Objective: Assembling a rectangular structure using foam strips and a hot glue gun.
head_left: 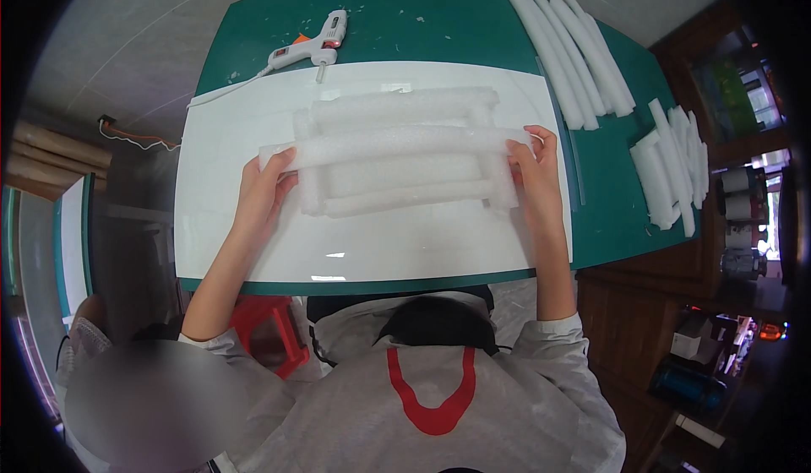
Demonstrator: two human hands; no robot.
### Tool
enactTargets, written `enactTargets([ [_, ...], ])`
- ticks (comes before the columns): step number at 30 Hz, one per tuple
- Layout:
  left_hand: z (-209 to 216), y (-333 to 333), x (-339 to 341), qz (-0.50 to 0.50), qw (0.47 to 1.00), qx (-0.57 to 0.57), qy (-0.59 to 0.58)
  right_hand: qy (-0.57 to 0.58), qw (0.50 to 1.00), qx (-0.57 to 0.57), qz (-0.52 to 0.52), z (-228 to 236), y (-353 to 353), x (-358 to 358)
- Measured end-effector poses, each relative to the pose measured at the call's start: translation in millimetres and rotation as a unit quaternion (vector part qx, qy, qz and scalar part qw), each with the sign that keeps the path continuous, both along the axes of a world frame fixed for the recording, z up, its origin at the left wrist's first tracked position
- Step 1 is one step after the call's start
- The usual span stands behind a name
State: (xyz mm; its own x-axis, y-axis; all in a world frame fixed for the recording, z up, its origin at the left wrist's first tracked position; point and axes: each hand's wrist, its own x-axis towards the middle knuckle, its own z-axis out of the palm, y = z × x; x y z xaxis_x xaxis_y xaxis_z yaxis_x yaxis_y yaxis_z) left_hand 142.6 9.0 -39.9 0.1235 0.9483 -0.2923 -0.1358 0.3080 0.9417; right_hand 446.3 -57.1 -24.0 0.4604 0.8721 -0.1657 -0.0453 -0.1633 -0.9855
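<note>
A long white foam strip (397, 142) runs crosswise in front of me, with each hand gripping one end. The thumb of my left hand (263, 184) presses on the strip's left end, its fingers curled underneath. At the other end, my right hand (534, 167) has its thumb on the near side and its fingers around the far side. Below the strip lies a rectangular frame (404, 194) made of white foam pieces, with its far bar and side pieces partly visible. Whether the strip touches the frame, I cannot tell.
A white board (228, 245) covers much of the green tabletop (405, 17). Beyond the frame lies a white glue gun (323, 49) with its cord trailing left. Long foam strips (553, 59) and shorter pieces (667, 169) lie right. A red stool (287, 329) and a person are at left.
</note>
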Motion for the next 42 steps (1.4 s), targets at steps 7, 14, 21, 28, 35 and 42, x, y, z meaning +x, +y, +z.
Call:
enactTargets([
  [7, 2, 5, -2, -0.028, 0.999, -0.034, -0.002, -0.001, 0.999, -0.041, 0.031, 6, 6, 11],
  [14, 7, 4, -1, -0.046, 0.998, -0.035, -0.011, -0.010, 0.997, -0.062, 0.048, 10, 10, 11],
  [21, 16, 4, -3, -0.055, 0.997, -0.058, -0.003, 0.032, 0.995, -0.066, 0.072, 3, 6, 19],
  [28, 22, 3, -6, -0.036, 0.992, -0.103, -0.064, 0.063, 0.990, -0.068, 0.107, 6, 6, 24],
  [35, 25, 7, -3, -0.068, 0.991, -0.105, -0.052, 0.007, 0.992, -0.087, 0.095, 8, 10, 19],
  [42, 26, 7, -1, -0.076, 0.992, -0.088, 0.052, 0.022, 0.993, -0.072, 0.095, 6, 10, 19],
])
